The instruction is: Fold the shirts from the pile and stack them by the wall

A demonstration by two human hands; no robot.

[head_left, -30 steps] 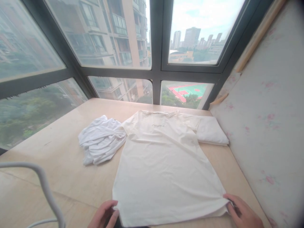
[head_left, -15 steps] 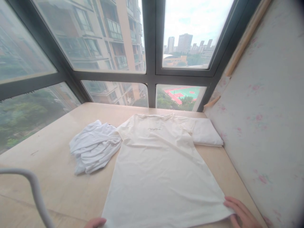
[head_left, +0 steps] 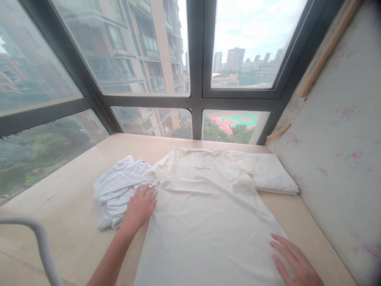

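Note:
A cream T-shirt (head_left: 205, 222) lies spread flat on the wooden surface, its collar toward the window and small dark lettering on its chest. My left hand (head_left: 140, 208), fingers apart, is at the shirt's left side near the sleeve, partly in front of a crumpled white garment (head_left: 114, 186). Over the shirt's lower right edge is my right hand (head_left: 290, 258), its fingers spread and nothing gripped. The shirt's bottom hem is out of view. Under the right sleeve sits a folded white cloth (head_left: 274, 172).
The pale wooden surface (head_left: 71, 214) meets dark window frames (head_left: 196, 103) at the back. A floral-papered wall (head_left: 336, 171) stands on the right. At the lower left, a curved grey-white tube (head_left: 41, 238) rises over the surface.
My left hand has moved up from the bottom edge to the shirt's left side. My right hand has let go of the lower right corner and opened. The view has shifted slightly.

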